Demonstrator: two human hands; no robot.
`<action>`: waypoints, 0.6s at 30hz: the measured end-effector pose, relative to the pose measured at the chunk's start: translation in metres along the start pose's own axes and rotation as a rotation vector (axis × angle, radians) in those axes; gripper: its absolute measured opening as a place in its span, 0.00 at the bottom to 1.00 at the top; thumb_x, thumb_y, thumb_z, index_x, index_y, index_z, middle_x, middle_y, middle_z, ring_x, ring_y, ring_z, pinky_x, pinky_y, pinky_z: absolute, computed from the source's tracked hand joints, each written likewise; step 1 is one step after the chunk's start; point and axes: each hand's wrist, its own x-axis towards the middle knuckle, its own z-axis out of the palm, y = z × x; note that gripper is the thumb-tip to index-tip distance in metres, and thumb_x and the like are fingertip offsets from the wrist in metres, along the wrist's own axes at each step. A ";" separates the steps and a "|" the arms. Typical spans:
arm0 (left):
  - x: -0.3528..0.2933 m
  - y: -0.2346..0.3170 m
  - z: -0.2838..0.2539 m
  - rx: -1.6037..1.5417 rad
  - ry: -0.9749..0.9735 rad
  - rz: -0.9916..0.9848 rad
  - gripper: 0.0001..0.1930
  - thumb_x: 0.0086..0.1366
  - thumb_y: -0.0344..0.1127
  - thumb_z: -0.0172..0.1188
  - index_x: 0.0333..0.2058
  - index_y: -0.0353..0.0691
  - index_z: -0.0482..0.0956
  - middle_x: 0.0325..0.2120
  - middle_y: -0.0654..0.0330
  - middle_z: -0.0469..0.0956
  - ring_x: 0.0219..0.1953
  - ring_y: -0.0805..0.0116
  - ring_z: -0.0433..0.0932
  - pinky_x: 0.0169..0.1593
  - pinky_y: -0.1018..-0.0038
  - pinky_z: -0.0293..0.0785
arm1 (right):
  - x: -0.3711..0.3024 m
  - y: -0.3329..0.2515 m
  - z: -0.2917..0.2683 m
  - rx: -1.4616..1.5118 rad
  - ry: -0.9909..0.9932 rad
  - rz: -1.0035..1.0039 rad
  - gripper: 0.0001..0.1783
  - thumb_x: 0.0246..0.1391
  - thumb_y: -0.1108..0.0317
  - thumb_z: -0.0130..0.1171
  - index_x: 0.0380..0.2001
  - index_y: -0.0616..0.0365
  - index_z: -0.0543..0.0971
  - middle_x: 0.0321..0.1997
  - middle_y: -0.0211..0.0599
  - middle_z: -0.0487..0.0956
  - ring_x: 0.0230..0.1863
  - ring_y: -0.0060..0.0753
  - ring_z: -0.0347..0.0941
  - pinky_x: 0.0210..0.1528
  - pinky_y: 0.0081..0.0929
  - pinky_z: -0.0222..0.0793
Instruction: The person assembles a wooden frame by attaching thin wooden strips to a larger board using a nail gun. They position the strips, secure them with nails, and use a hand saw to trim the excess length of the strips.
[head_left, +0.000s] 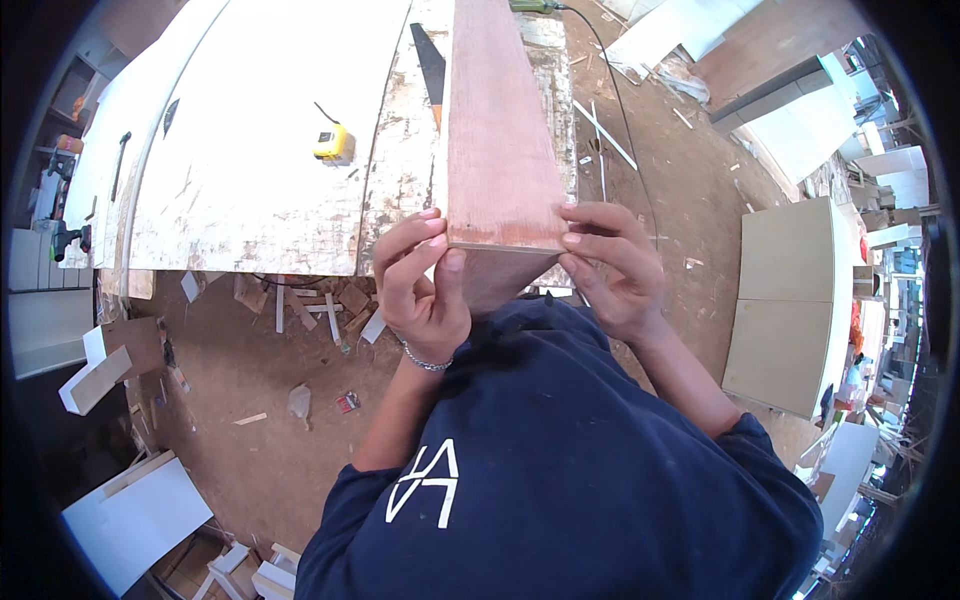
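A long reddish wooden board (503, 130) runs away from me over the right side of the workbench (260, 130). Its near end lies between my two hands, and a darker wooden face (500, 275) drops below that edge toward my body. My left hand (425, 285) pinches the left corner of the near end, fingertips on top and thumb at the edge. At the right corner, my right hand (622, 268) grips the same edge with bent fingers and thumb. Beside the board's left side lies a handsaw (428, 65) with a dark blade, partly hidden by the board.
A yellow tape measure (332, 141) rests on the white bench top. A green power tool (534, 5) sits at the far end, its black cord (622, 100) hanging to the right. Wood offcuts (350, 298) litter the floor under the bench. A pale cabinet (783, 300) stands at right.
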 end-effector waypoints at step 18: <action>0.051 -0.010 -0.023 0.047 -0.432 0.204 0.14 0.62 0.27 0.69 0.46 0.44 0.81 0.51 0.54 0.79 0.59 0.45 0.77 0.58 0.57 0.79 | 0.009 -0.016 0.013 -0.340 -0.043 -0.140 0.18 0.45 0.73 0.71 0.44 0.53 0.87 0.53 0.37 0.80 0.53 0.46 0.75 0.54 0.39 0.73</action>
